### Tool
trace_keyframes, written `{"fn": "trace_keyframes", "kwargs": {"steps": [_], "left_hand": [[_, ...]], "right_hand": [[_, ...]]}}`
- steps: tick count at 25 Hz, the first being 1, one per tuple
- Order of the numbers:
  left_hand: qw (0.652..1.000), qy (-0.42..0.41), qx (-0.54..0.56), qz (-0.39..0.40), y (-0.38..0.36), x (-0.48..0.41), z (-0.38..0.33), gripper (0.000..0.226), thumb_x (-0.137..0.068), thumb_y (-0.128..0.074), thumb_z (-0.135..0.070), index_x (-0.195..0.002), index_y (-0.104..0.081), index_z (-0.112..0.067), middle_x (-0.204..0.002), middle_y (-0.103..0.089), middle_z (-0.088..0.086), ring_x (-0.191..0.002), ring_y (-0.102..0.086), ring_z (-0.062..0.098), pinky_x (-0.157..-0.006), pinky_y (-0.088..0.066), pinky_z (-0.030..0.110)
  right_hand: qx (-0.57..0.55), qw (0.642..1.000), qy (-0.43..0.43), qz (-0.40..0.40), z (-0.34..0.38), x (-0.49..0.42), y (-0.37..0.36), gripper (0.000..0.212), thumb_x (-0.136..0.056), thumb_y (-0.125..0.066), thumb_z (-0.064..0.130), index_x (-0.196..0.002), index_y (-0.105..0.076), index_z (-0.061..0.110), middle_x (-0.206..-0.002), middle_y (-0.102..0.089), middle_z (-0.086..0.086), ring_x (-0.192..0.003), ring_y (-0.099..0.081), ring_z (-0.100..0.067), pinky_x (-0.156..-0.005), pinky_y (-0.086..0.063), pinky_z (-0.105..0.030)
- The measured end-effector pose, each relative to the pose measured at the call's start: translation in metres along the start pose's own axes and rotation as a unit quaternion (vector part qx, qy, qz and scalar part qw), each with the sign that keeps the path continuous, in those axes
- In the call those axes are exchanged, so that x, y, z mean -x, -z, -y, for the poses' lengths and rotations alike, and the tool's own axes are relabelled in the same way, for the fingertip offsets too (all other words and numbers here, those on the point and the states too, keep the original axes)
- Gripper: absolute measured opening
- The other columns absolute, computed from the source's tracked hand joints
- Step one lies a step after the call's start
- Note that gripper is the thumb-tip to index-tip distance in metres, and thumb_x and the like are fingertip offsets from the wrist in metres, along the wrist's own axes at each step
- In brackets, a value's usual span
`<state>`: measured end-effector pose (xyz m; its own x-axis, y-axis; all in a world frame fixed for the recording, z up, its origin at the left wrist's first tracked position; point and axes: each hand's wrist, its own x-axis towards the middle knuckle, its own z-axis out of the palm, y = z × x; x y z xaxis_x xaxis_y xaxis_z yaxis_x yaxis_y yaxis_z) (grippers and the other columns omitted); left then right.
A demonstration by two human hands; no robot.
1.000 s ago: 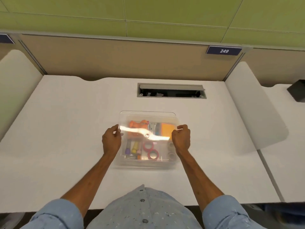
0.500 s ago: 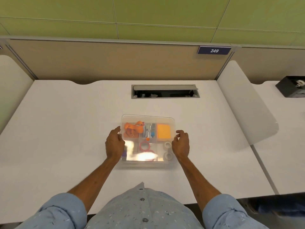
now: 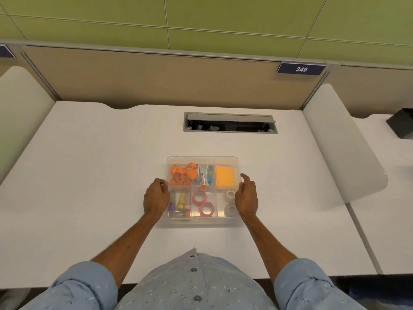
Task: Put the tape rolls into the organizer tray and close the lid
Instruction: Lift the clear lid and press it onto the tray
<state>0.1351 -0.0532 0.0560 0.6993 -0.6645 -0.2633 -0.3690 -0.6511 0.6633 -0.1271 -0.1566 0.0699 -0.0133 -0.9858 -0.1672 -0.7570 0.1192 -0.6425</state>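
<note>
Tray (image 3: 237, 161) sits dead ahead, long axis nine to three, pink rolls (image 3: 203, 203) inside, lid down I judge; my left hand (image 3: 156, 196) curls at nine, right hand (image 3: 246, 197) loosely open at three, both equally near

The organizer tray (image 3: 237, 163) is clear, glossy plastic on a matt, smooth white desk (image 3: 89, 175). Behind the tray, a grey cable hatch (image 3: 230, 118) looks like brushed metal; the sleeves (image 3: 85, 285) are soft cloth.

shirt (image 3: 192, 285): light blue, small white fleck print, dark grey front buttons
sleeves (image 3: 85, 280): rolled above elbows
forearms: bare
hands: bare
</note>
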Motion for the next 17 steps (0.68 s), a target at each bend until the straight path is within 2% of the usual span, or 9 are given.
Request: {"fn": "trace_keyframes", "kwargs": {"steps": [2, 4, 6, 9, 11, 13, 15, 17], "left_hand": [[0.998, -0.037, -0.033, -0.028, -0.004, 0.010, 0.003, 0.042, -0.112, -0.047, -0.030, -0.147, -0.050, -0.007, -0.146, -0.063, 0.021, -0.136, -0.057, 0.042, -0.109, -0.050, 0.054], [0.986, -0.116, -0.105, -0.065, -0.010, 0.023, 0.007, 0.055, -0.113, -0.041, -0.035, -0.159, -0.036, -0.006, -0.166, -0.042, 0.020, -0.157, -0.034, 0.038, -0.127, -0.033, 0.056], [0.968, -0.185, -0.164, -0.053, -0.017, 0.034, 0.009, 0.062, -0.112, -0.027, -0.042, -0.165, -0.025, -0.008, -0.174, -0.025, 0.017, -0.163, -0.021, 0.034, -0.133, -0.020, 0.055], [0.951, -0.222, -0.215, -0.011, -0.028, 0.043, 0.007, 0.080, -0.104, -0.001, -0.059, -0.167, -0.015, -0.011, -0.177, -0.014, 0.014, -0.164, -0.014, 0.031, -0.135, -0.015, 0.053], [0.954, -0.215, -0.208, 0.003, -0.034, 0.045, 0.007, 0.095, -0.098, 0.013, -0.068, -0.167, -0.011, -0.008, -0.177, -0.012, 0.015, -0.165, -0.012, 0.031, -0.135, -0.015, 0.051], [0.958, -0.198, -0.206, 0.014, -0.036, 0.043, 0.008, 0.100, -0.095, 0.017, -0.070, -0.167, -0.006, -0.004, -0.177, -0.009, 0.017, -0.165, -0.009, 0.031, -0.135, -0.015, 0.049], [0.958, -0.185, -0.219, 0.023, -0.039, 0.041, 0.008, 0.095, -0.098, 0.010, -0.067, -0.166, -0.002, -0.003, -0.177, -0.006, 0.018, -0.165, -0.006, 0.031, -0.136, -0.014, 0.046], [0.957, -0.180, -0.228, 0.026, -0.039, 0.038, 0.008, 0.087, -0.103, -0.007, -0.061, -0.166, -0.001, -0.002, -0.177, -0.005, 0.019, -0.165, -0.006, 0.032, -0.135, -0.015, 0.046]], "right_hand": [[0.058, 0.998, 0.011, -0.009, -0.002, 0.004, -0.003, 0.044, -0.115, -0.039, 0.020, -0.159, -0.043, 0.018, -0.144, -0.057, -0.014, -0.134, -0.058, -0.034, -0.106, -0.052, -0.051], [0.133, 0.990, 0.046, -0.028, -0.003, 0.015, -0.008, 0.050, -0.116, -0.037, 0.027, -0.165, -0.034, 0.018, -0.159, -0.049, -0.009, -0.146, -0.049, -0.029, -0.118, -0.044, -0.051], [0.184, 0.978, 0.094, -0.017, -0.004, 0.024, -0.016, 0.055, -0.117, -0.030, 0.034, -0.169, -0.023, 0.021, -0.174, -0.032, -0.004, -0.160, -0.033, -0.024, -0.132, -0.028, -0.049], [0.233, 0.963, 0.137, 0.021, -0.004, 0.029, -0.022, 0.062, -0.116, -0.023, 0.043, -0.172, -0.005, 0.025, -0.181, -0.008, -0.002, -0.169, -0.010, -0.023, -0.138, -0.011, -0.052], [0.253, 0.954, 0.155, 0.030, -0.007, 0.028, -0.025, 0.065, -0.115, -0.022, 0.046, -0.172, 0.001, 0.025, -0.181, 0.000, -0.003, -0.170, -0.003, -0.024, -0.138, -0.010, -0.053], [0.246, 0.956, 0.155, 0.031, -0.009, 0.027, -0.028, 0.067, -0.115, -0.023, 0.047, -0.172, 0.002, 0.023, -0.181, 0.002, -0.006, -0.170, -0.001, -0.025, -0.138, -0.013, -0.051], [0.214, 0.966, 0.143, 0.036, -0.009, 0.027, -0.031, 0.068, -0.115, -0.026, 0.046, -0.172, 0.001, 0.020, -0.181, 0.000, -0.007, -0.170, -0.003, -0.026, -0.138, -0.019, -0.049], [0.191, 0.971, 0.136, 0.040, -0.008, 0.025, -0.033, 0.069, -0.115, -0.028, 0.046, -0.172, 0.000, 0.017, -0.181, -0.001, -0.007, -0.170, -0.004, -0.026, -0.138, -0.022, -0.047]]}}
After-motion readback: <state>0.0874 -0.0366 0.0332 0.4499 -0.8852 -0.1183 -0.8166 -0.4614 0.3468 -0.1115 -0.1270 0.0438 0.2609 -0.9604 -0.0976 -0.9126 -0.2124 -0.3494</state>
